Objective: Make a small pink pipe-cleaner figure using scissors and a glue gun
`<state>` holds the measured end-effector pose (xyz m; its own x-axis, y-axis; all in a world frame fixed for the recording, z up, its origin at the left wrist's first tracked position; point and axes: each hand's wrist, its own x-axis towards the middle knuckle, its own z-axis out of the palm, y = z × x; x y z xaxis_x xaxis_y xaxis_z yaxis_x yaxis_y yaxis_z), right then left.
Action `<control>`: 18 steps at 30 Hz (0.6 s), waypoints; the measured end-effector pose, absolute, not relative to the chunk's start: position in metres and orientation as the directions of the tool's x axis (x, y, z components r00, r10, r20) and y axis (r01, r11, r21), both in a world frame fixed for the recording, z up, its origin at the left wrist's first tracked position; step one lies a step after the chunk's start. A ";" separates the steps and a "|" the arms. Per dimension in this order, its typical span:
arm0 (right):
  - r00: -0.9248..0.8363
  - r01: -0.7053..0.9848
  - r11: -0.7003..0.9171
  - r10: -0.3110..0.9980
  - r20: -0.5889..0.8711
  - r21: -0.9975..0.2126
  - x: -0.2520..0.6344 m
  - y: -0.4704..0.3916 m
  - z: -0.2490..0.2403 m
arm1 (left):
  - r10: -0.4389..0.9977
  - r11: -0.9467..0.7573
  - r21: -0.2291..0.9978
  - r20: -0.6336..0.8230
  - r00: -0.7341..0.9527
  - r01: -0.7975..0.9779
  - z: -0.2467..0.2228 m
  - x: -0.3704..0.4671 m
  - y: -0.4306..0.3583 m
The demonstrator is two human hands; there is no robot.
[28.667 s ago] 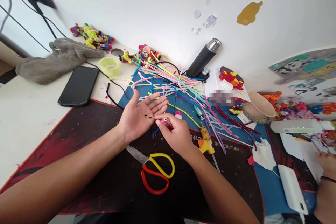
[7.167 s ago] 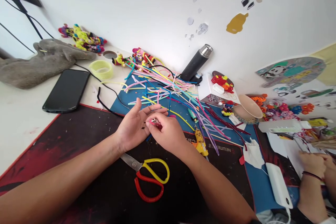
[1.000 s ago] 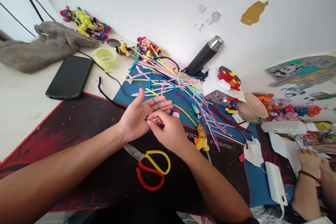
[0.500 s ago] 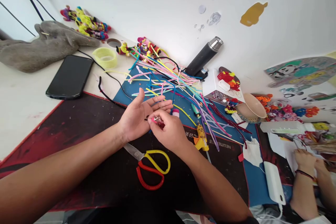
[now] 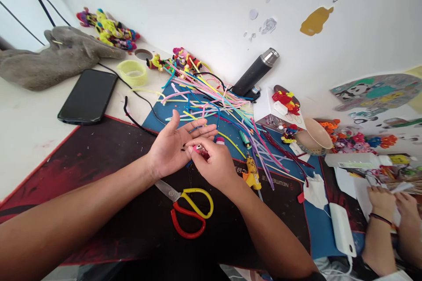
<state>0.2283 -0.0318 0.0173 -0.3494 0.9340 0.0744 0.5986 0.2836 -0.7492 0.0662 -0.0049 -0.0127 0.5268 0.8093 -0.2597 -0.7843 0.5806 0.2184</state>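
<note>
My left hand (image 5: 169, 151) lies palm up with its fingers stretched out. Tiny black bits (image 5: 183, 147) rest on that palm. Over it, my right hand (image 5: 218, 163) is closed around a small shiny red-and-silver thing (image 5: 202, 151), mostly hidden by the fingers; its kind I cannot make out. The right fingertips are close to the black bits; I cannot tell whether they touch. Scissors (image 5: 198, 192) with one yellow and one red handle lie on the dark mat (image 5: 132, 215) below both hands. Something pink and round-ended (image 5: 220, 140) shows just behind the right hand.
Pipe cleaners (image 5: 211, 92) spread behind my hands, beside a black thermos (image 5: 253, 72). A yellow glue gun (image 5: 252, 173) lies right of my right hand. At left are a phone (image 5: 87, 96) and a tape roll (image 5: 132, 73). Another person's hands (image 5: 382, 202) work at far right.
My right fingers have shifted slightly right over the left palm, and the black bits show more. My left hand stays almost where it was.
</note>
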 end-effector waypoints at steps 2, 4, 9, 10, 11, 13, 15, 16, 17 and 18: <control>-0.355 0.610 0.284 0.932 0.065 -0.740 0.228 -0.032 0.017 | 0.810 0.580 0.224 -0.258 0.526 -0.783 -0.013 0.066 -0.005; -0.364 0.607 0.298 0.928 0.076 -0.737 0.227 -0.032 0.018 | 0.811 0.579 0.234 -0.265 0.521 -0.781 -0.013 0.066 -0.005; -0.359 0.593 0.304 0.929 0.093 -0.746 0.226 -0.032 0.018 | 0.811 0.577 0.237 -0.283 0.513 -0.781 -0.010 0.066 -0.006; -0.356 0.590 0.302 0.930 0.094 -0.749 0.226 -0.033 0.018 | 0.810 0.578 0.236 -0.283 0.514 -0.781 -0.010 0.066 -0.005; -0.354 0.586 0.301 0.930 0.096 -0.752 0.226 -0.033 0.018 | 0.809 0.579 0.235 -0.281 0.516 -0.781 -0.010 0.066 -0.005; -0.350 0.578 0.300 0.931 0.102 -0.759 0.226 -0.033 0.018 | 0.808 0.582 0.233 -0.275 0.521 -0.779 -0.010 0.065 -0.005; -0.344 0.578 0.297 0.933 0.103 -0.760 0.226 -0.033 0.018 | 0.807 0.584 0.230 -0.267 0.526 -0.779 -0.010 0.065 -0.005; -0.341 0.580 0.294 0.935 0.101 -0.760 0.226 -0.033 0.018 | 0.808 0.583 0.228 -0.263 0.528 -0.780 -0.010 0.065 -0.005; -0.339 0.581 0.291 0.936 0.099 -0.760 0.227 -0.033 0.019 | 0.808 0.583 0.226 -0.261 0.529 -0.780 -0.010 0.065 -0.005; -0.338 0.580 0.289 0.936 0.098 -0.762 0.227 -0.032 0.019 | 0.808 0.583 0.224 -0.262 0.528 -0.781 -0.009 0.064 -0.005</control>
<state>0.2268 -0.0324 0.0191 -0.3375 0.9361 0.0985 0.5797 0.2892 -0.7618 0.0645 -0.0049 -0.0094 0.5282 0.8078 -0.2617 -0.7809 0.5832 0.2240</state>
